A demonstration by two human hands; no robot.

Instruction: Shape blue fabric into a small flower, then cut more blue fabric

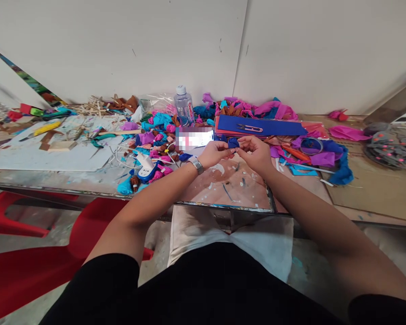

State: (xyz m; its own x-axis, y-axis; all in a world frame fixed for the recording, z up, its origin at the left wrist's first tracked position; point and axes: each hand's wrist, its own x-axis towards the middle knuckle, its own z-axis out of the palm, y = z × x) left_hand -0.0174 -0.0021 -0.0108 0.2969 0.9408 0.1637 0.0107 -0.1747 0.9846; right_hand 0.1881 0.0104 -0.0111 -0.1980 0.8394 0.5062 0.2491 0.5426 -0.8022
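Observation:
Between my two hands, just above the table, is a small dark blue crepe-paper rosette [233,143]. My left hand [218,152], with a watch at the wrist, has its fingers closed on the rosette's left side. From the right, my right hand [255,152] pinches its lower edge, thumb and forefinger together. A lit phone [198,139], its screen partly blurred, lies beside my left hand. Behind my right hand, thread snips [249,127] rest on a stack of blue and red paper sheets [274,126].
A water bottle [184,106] stands at the back among several paper rosettes and scraps. A white and blue power strip [147,169] with cables lies left. Farther left are a yellow utility knife [47,127] and green-handled pliers [101,140]. A tape roll [311,145] sits right. Red chairs [94,221] stand below.

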